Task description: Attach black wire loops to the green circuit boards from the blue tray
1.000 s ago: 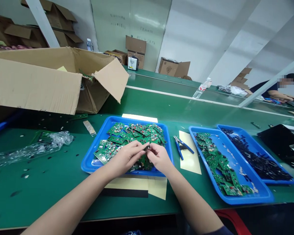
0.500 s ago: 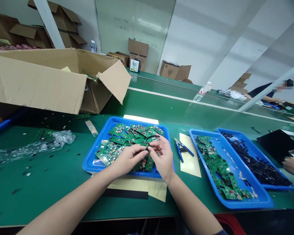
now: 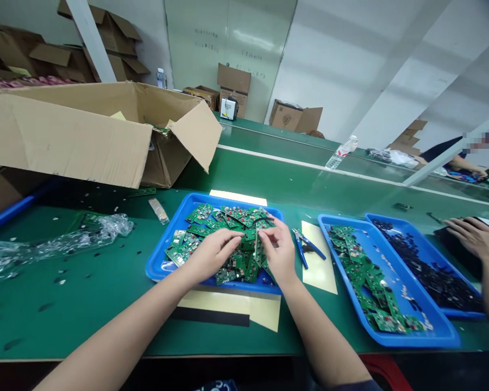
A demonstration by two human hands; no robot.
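My right hand [image 3: 280,247] is closed, with a narrow green circuit board [image 3: 257,245] held nearly edge-on between thumb and fingers. A thin black curved strip [image 3: 262,219] shows at its fingertips; whether it is attached to the board I cannot tell. My left hand [image 3: 214,252] is pinched closed just left of the board, and anything between its fingertips is too small to make out. Both hands are over a blue tray [image 3: 157,266] heaped with green circuit boards [image 3: 201,214]. Blue-handled cutters [image 3: 305,247] lie on yellow paper [image 3: 326,277] right of the tray.
Farther right stand a blue tray [image 3: 415,338] of boards and another [image 3: 458,313] of small black parts. A co-worker's hand [image 3: 475,236] is over a black sheet there. An open cardboard box [image 3: 77,146] and clear plastic wrap [image 3: 110,228] are at left; a bottle [image 3: 342,153] is behind.
My hands have moved slightly apart, and the board in my right hand now stands upright between them. The co-worker's hand has moved up and left over the black sheet.
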